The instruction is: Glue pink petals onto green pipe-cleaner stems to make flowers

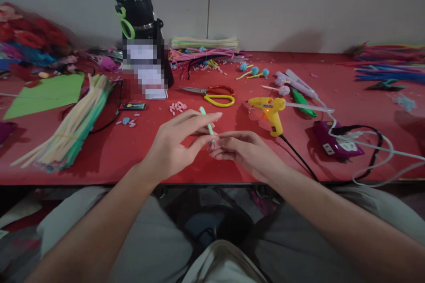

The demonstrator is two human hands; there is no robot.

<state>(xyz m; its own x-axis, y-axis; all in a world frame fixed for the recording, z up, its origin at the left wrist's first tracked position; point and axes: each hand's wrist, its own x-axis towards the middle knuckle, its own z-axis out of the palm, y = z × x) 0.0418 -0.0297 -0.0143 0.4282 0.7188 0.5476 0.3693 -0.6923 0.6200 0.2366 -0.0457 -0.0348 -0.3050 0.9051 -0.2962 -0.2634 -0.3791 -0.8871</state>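
Observation:
Above the red table's front edge, my two hands meet. My left hand [174,141] pinches a short pale green stem [206,120], which looks like a piece of pipe cleaner and slants upward between the fingers. At its lower end is a small pinkish bit [214,144], held in the closed fingertips of my right hand [244,148]; the fingers partly cover it. Just beyond my left hand lies a little heap of cut pink pieces [178,107]. Scissors [212,96] with red and yellow handles rest behind that. A yellow glue gun [270,112] stands right of my hands, its light glowing orange.
On the left lies a bundle of cream and green pipe cleaners [71,128], near a black bottle [137,13]. Blue-headed stems [254,70] lie at the back. To the right are a purple power box [337,141] with loose cables and a green cutter [303,104].

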